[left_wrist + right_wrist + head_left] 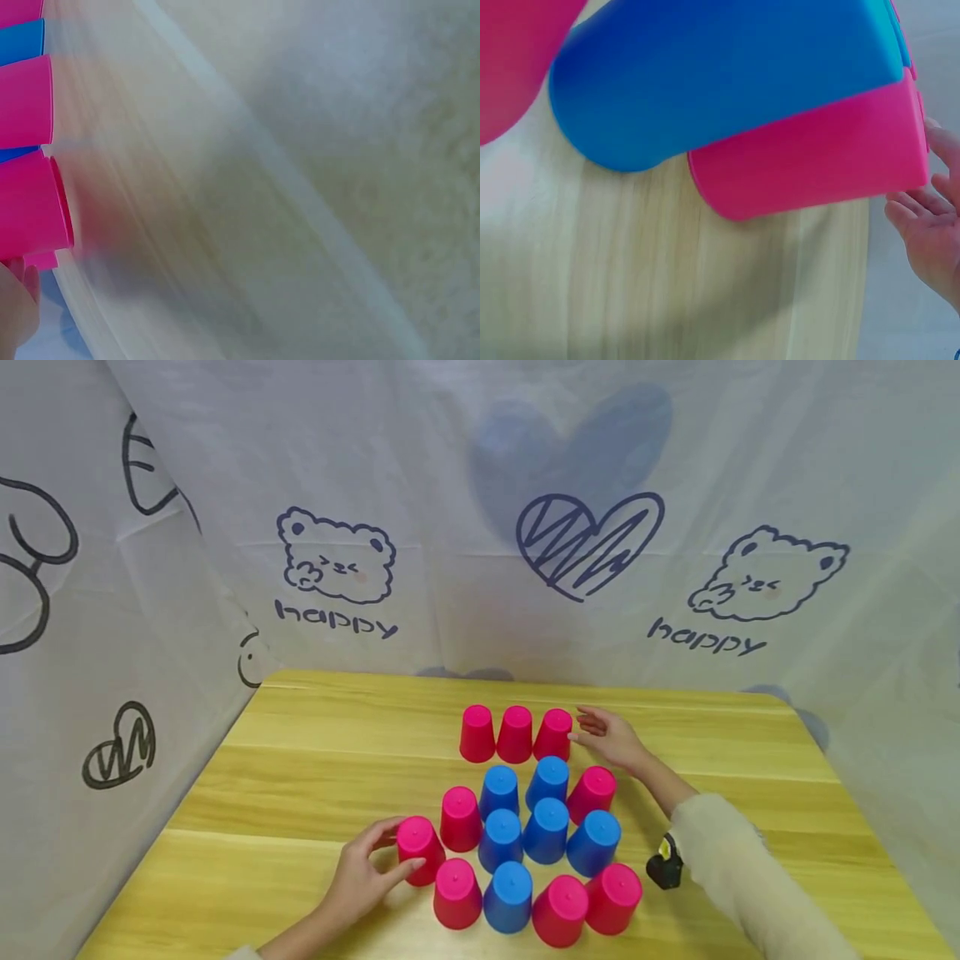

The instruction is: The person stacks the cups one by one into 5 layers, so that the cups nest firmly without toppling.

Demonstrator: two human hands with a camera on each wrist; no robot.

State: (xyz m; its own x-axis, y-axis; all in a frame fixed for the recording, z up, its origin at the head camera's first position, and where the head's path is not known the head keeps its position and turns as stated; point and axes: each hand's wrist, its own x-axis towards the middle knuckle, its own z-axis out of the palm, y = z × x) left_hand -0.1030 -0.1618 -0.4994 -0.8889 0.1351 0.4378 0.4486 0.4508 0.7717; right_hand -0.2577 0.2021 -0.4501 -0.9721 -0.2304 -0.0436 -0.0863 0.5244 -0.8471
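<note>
Upside-down pink and blue cups stand in rows on the table. My left hand holds the leftmost pink cup, thumb on its near side and fingers at its far side. In the left wrist view, part of that hand shows beside a pink cup. At the back row's right end, my right hand has its thumb by the pink cup, fingers loosely extended; contact is unclear. The right wrist view shows this hand past a pink cup and a blue cup.
Blue cups fill the middle of the group, with pink cups around them. A small black object with a yellow patch lies by the right sleeve. A white cloth with drawings hangs behind the wooden table.
</note>
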